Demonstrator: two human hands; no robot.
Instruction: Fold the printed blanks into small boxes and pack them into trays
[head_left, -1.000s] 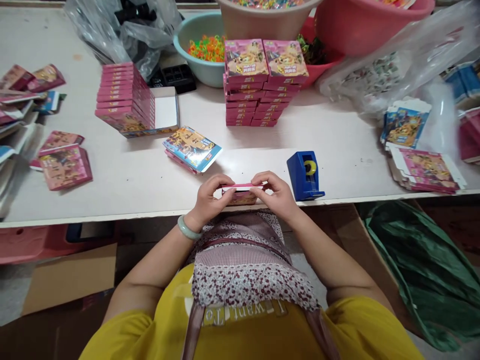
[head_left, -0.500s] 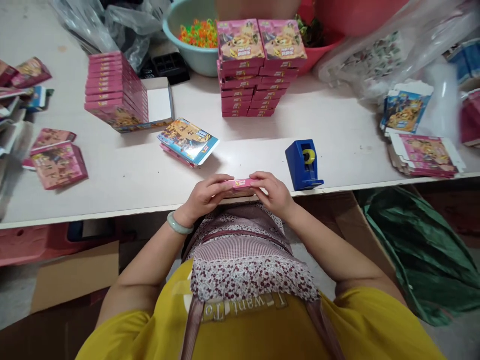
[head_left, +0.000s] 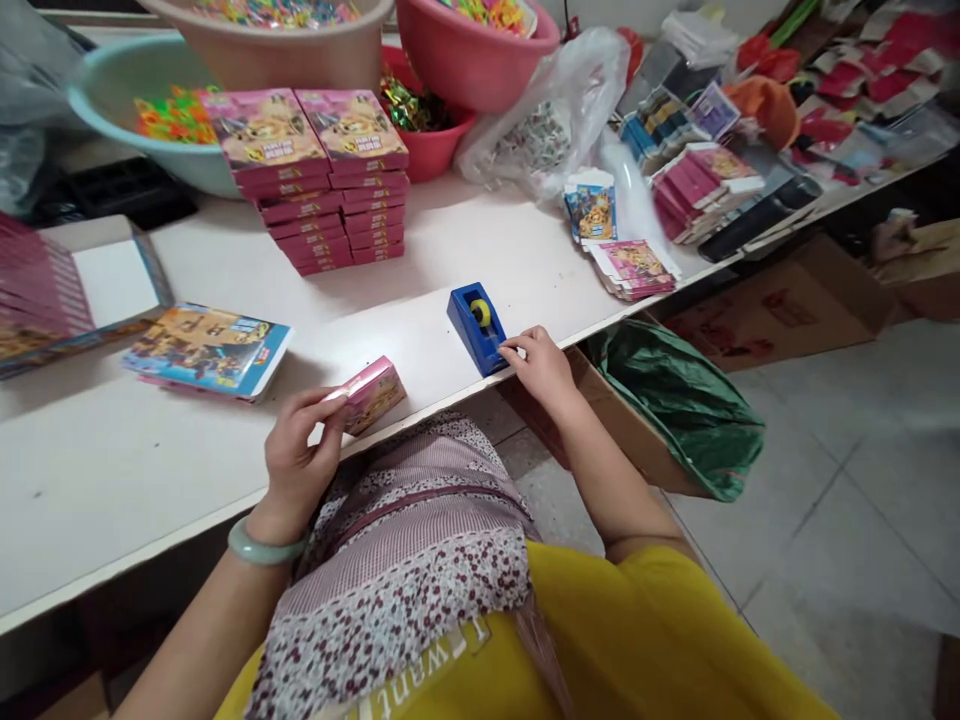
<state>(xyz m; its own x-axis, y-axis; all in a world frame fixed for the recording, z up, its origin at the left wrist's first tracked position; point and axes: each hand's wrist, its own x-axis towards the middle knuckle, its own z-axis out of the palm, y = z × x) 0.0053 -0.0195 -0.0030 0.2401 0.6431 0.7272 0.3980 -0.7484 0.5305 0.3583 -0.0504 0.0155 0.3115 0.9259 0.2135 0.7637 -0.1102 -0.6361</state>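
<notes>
My left hand (head_left: 304, 445) pinches one end of a small pink printed box (head_left: 376, 393), which stands on its edge near the table's front. At the front lip of a blue tape dispenser (head_left: 474, 328) is my right hand (head_left: 541, 368), thumb and forefinger closed at the tape's end. The piece of tape between those fingertips is too small to see clearly. A yellow roll (head_left: 481, 313) sits inside the dispenser. Left of the box lies a small pile of flat printed cards (head_left: 214, 345), the top one blue and tan.
Two stacks of pink boxes (head_left: 304, 205) stand behind. More boxes fill a tray (head_left: 112, 265) at far left. Basins (head_left: 472, 50) of small plastic pieces line the back. Folded cartons (head_left: 637, 268) lie right; a green-lined carton (head_left: 667, 410) stands below the table edge.
Both hands held the pink box before. My right hand has let go of it and moved right to the tape dispenser. The view has swung to the right.
</notes>
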